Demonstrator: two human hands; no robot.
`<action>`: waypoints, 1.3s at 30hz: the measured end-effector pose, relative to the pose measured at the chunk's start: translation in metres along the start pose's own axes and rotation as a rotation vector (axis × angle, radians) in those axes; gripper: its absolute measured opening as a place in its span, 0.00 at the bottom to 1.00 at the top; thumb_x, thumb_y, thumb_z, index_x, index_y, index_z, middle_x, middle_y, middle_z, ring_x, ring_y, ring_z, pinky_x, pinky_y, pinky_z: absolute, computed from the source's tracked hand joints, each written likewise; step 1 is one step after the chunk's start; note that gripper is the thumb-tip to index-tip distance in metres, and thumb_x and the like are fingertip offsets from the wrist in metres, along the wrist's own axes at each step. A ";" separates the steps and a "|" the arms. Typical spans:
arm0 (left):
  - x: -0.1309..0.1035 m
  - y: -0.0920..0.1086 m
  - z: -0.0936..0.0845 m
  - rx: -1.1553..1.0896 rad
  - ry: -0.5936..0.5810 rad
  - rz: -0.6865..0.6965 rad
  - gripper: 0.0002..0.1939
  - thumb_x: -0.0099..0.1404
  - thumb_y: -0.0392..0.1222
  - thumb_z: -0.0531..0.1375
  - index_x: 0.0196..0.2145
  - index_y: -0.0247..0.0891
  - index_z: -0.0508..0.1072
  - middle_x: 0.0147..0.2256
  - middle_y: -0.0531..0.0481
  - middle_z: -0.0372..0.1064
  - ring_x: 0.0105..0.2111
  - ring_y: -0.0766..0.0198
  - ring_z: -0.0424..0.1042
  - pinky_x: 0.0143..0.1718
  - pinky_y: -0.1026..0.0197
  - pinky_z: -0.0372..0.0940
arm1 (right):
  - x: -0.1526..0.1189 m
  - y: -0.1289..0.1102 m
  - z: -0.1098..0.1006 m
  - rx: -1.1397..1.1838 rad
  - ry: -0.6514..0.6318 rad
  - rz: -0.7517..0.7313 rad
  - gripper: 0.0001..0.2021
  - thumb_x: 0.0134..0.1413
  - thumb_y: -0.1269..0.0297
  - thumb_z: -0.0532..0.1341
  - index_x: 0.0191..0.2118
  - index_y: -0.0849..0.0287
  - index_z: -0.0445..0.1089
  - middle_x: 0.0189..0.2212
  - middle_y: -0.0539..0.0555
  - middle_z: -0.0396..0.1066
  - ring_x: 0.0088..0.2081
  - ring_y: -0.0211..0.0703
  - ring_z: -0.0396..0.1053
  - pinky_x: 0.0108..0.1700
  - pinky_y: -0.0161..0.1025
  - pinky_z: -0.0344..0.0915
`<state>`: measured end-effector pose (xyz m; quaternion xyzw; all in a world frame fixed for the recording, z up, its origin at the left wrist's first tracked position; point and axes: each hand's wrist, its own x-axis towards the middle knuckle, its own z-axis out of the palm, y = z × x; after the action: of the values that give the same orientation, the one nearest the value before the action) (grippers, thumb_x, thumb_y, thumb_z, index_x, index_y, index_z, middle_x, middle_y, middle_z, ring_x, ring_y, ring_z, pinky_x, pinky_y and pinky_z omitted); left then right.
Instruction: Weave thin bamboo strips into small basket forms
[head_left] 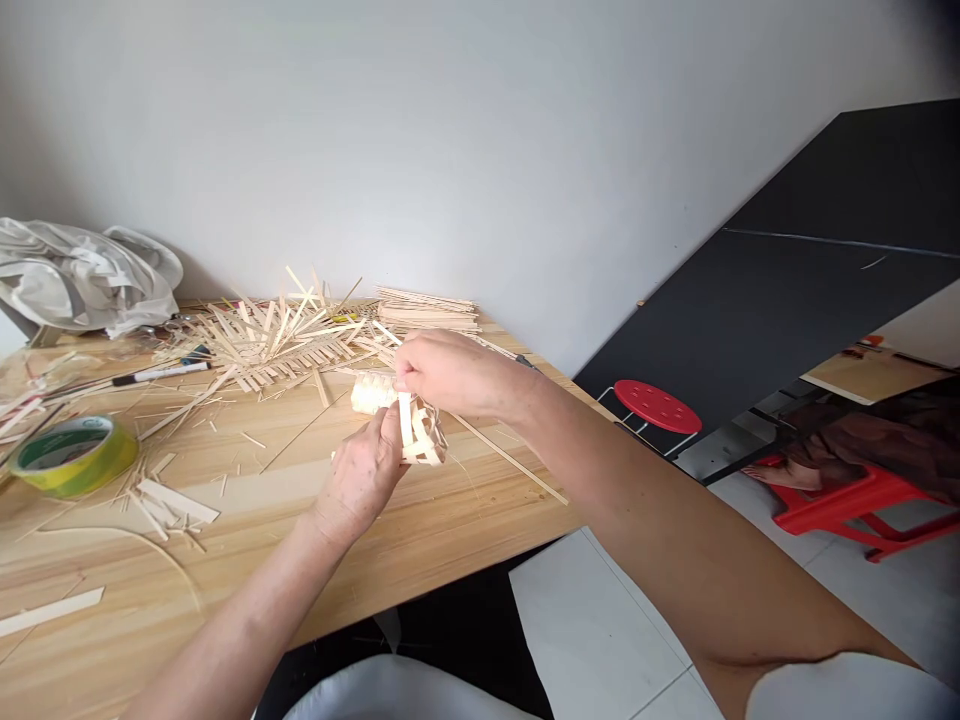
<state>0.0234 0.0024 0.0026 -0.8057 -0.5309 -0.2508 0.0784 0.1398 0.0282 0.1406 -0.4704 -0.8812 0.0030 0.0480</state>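
Note:
A small woven piece of pale, flat strips (425,440) is between my hands above the wooden table (450,530). It has an open lattice at its right end. My left hand (366,462) grips it from below left, thumb pressed on the weave. Over its top comes my right hand (435,368), fingers pinched together at an upright strip; the fingertips are partly hidden. A tightly woven pale section (373,394) shows just left of my fingers, and I cannot tell whether it joins the held piece. A long thin strip (517,463) lies to the right.
Behind my hands lie a spread of woven strips (262,340) and a stacked bundle (427,308) against the wall. At left are a tape roll (120,462), a marker (169,373) and a white bag (82,270). Red stools (658,405) stand right; someone's bare foot shows there.

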 end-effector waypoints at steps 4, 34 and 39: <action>-0.002 -0.003 0.005 -0.008 0.058 0.058 0.23 0.56 0.34 0.56 0.50 0.35 0.56 0.35 0.44 0.67 0.30 0.60 0.71 0.26 0.63 0.65 | 0.006 0.010 0.001 0.069 0.021 0.014 0.12 0.47 0.77 0.54 0.16 0.61 0.62 0.18 0.49 0.60 0.20 0.33 0.53 0.23 0.34 0.47; 0.005 -0.017 -0.005 -0.058 0.194 -0.258 0.26 0.57 0.35 0.55 0.55 0.37 0.58 0.46 0.38 0.69 0.36 0.54 0.74 0.28 0.61 0.66 | -0.049 -0.005 0.088 0.910 0.533 0.114 0.40 0.44 0.56 0.64 0.62 0.47 0.44 0.60 0.58 0.50 0.51 0.50 0.63 0.43 0.44 0.67; 0.004 -0.017 -0.005 -0.121 0.200 -0.251 0.27 0.55 0.33 0.56 0.53 0.39 0.61 0.44 0.40 0.70 0.36 0.53 0.73 0.29 0.60 0.65 | -0.051 0.000 0.059 0.428 0.388 0.138 0.38 0.38 0.57 0.68 0.58 0.48 0.55 0.55 0.59 0.58 0.50 0.59 0.63 0.43 0.52 0.65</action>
<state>0.0076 0.0111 0.0062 -0.7074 -0.6008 -0.3689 0.0502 0.1627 -0.0122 0.0782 -0.5000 -0.8009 0.1018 0.3134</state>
